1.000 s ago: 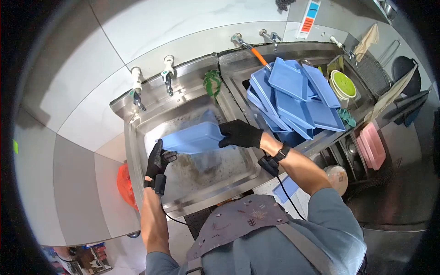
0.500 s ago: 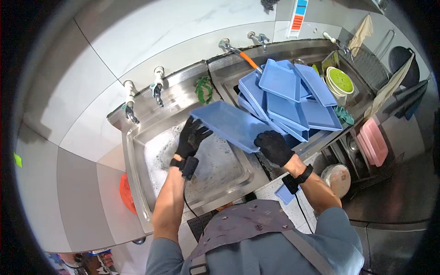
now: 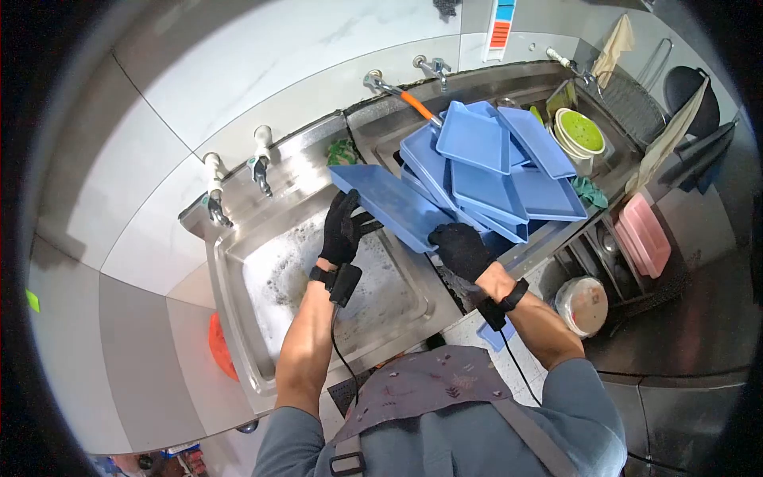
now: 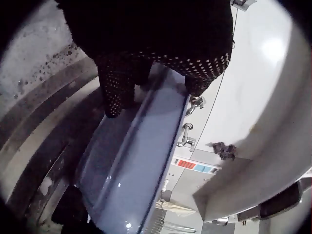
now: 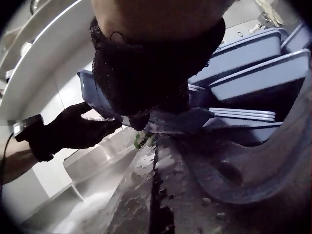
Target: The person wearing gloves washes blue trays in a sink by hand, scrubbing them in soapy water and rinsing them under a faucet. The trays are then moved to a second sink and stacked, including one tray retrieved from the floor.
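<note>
Both hands wear black gloves and hold one blue plastic tray (image 3: 389,205), tilted over the divider between the two sinks. My left hand (image 3: 342,230) grips its left end from below; in the left wrist view the dotted glove fingers (image 4: 116,92) straddle the tray's side wall (image 4: 146,156). At the near right corner my right hand (image 3: 463,250) grips the rim, its fingertips partly hidden. Just beyond that hand, a heap of blue trays (image 3: 485,171) lies tilted and overlapping in the right sink.
Suds and water fill part of the left sink (image 3: 254,350). Taps (image 3: 261,167) line the wall, one with an orange hose (image 3: 420,107). A green scrubber (image 3: 342,151) lies on the back ledge. Farther right are a green strainer (image 3: 582,131) and pink trays (image 3: 645,234).
The held tray has risen from over the suds and swung right toward the heap, turning its inside toward the view. Both hands moved with it, keeping their grip.
</note>
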A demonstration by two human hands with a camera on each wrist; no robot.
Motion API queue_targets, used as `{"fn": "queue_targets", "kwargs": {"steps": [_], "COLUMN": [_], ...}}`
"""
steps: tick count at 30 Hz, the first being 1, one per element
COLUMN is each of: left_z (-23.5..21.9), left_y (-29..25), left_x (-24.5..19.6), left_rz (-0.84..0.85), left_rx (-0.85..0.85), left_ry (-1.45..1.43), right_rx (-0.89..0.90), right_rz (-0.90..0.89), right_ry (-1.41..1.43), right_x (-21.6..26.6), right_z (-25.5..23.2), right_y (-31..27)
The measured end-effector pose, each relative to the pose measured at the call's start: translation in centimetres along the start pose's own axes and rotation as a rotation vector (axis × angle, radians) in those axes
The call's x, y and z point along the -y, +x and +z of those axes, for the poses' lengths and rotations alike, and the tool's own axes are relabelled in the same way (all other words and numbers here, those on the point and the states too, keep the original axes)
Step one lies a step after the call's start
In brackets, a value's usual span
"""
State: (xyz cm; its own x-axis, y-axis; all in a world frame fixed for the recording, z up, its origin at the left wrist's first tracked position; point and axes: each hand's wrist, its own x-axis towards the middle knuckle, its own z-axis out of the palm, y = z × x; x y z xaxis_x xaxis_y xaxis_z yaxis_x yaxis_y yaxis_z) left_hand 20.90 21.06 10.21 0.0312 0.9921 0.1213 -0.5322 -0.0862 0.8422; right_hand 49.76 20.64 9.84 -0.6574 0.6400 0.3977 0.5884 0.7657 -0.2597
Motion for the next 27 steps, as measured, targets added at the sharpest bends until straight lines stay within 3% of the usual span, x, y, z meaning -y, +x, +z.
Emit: {"fn": "queue_targets", "kwargs": {"steps": [6, 8, 10, 14, 16, 17, 20, 21, 23, 25, 26, 27], "left_z": [2.1, 2.8, 3.3, 5.2, 5.3, 4.8, 4.3, 4.0, 3.9, 2.7, 1.9, 1.4], "left_y": [1.6, 2.3, 3.5, 6.3, 7.7, 8.7, 9.6, 9.5, 8.4, 6.9, 5.9, 4.5], "left_x": [-0.1, 0.0, 0.0, 1.0, 1.7, 2.5, 3.1, 2.8, 1.8, 1.5, 1.5, 0.8], "left_rz": [-0.138, -0.144, -0.190, -0.234, -0.213, -0.185, -0.094, -0.198, -0.394, -0.415, -0.444, -0.443], "left_rx": [-0.005, -0.009, 0.010, 0.037, 0.061, 0.051, 0.058, 0.047, 0.067, 0.110, 0.158, 0.136], "left_ry": [-0.047, 0.004, 0.061, 0.107, 0.111, 0.145, 0.246, 0.242, 0.205, 0.303, 0.401, 0.373], "right_rx": [-0.054, -0.033, -0.091, -0.080, 0.065, -0.088, -0.119, -0.079, -0.067, -0.078, 0.041, 0.028], "right_rz": [0.058, 0.225, 0.255, 0.257, 0.444, 0.400, 0.379, 0.431, 0.363, 0.343, 0.374, 0.385], "right_ry": [0.087, 0.117, 0.111, -0.058, -0.148, -0.090, -0.133, -0.102, -0.169, -0.166, -0.176, -0.148], "right_x": [0.0, -0.1, -0.4, -0.5, -0.3, -0.9, -0.8, -0.7, -2.4, -3.2, -3.6, -4.0], "right_z": [1.0, 0.9, 1.1, 1.6, 2.2, 2.9, 3.2, 2.7, 3.3, 2.9, 2.9, 3.0], "right_y": [1.3, 1.8, 2.2, 4.2, 5.2, 5.3, 5.4, 5.5, 4.6, 3.3, 2.7, 1.5]}}
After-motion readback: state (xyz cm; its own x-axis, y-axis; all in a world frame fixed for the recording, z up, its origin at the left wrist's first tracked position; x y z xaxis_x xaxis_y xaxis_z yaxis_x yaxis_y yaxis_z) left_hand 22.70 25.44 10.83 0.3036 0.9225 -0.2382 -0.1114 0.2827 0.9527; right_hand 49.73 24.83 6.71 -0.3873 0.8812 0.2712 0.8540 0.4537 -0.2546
